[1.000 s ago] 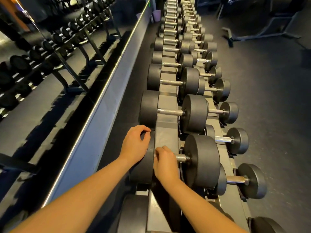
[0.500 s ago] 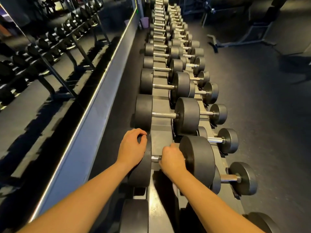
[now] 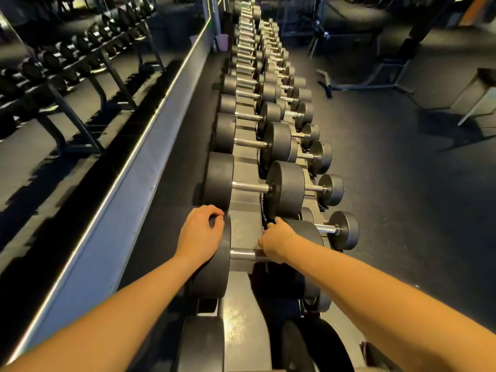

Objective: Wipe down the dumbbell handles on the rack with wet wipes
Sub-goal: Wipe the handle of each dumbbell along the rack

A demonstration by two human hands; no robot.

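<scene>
The nearest black dumbbell lies across the top tier of the rack (image 3: 245,226), and the left part of its steel handle (image 3: 243,255) is bare. My left hand (image 3: 200,237) grips the top rim of its left weight head (image 3: 214,272), fingers curled over the edge. My right hand (image 3: 276,242) is curled round the right end of the handle, against the right weight head (image 3: 308,233). No wipe shows; the palm and fingers hide whatever lies under them.
A long row of dumbbells (image 3: 251,187) runs away along the rack, with smaller ones (image 3: 345,229) on the lower tier to the right. A mirror wall (image 3: 67,103) stands on the left. Across the dark floor on the right are a bench frame (image 3: 375,76) and a purple bin (image 3: 222,42).
My right hand has slid along the handle from its left end to its right end. My left hand has stayed on the left weight head.
</scene>
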